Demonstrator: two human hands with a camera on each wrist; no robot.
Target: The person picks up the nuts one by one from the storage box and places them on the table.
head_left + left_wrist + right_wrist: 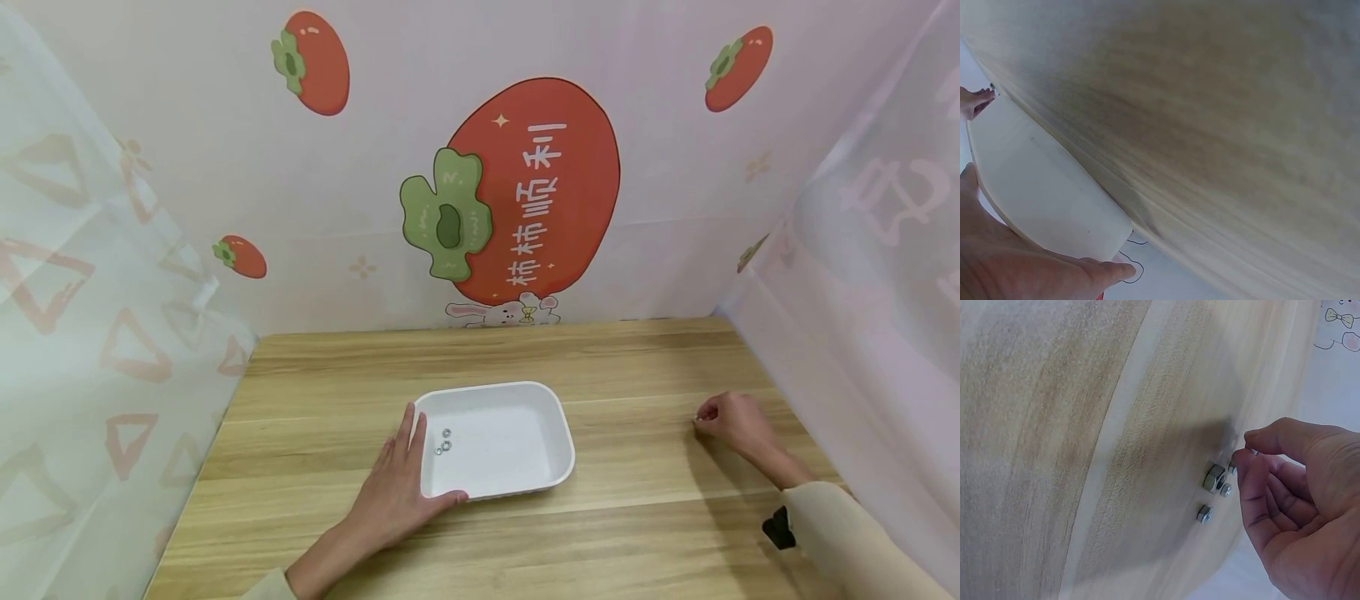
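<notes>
A white rectangular tray (510,454) lies on the table, with three small metal nuts (446,446) near its left side. My left hand (397,492) rests against the tray's left corner, fingers spread along the left rim and thumb at the front edge. The left wrist view shows the tray's outer wall (1041,181) beside that hand (1029,262). Far to the right, my right hand (738,425) pinches a small metal nut (1254,450), mostly hidden by thumb and forefinger. Just beyond these fingertips, a larger hex nut (1214,478) and several smaller nuts (1205,514) lie on the table.
The wood-grain table (337,375) meets a pale printed curtain (360,192) at the back, with more sheets hanging on both sides. A dark object (780,529) sits by the right sleeve.
</notes>
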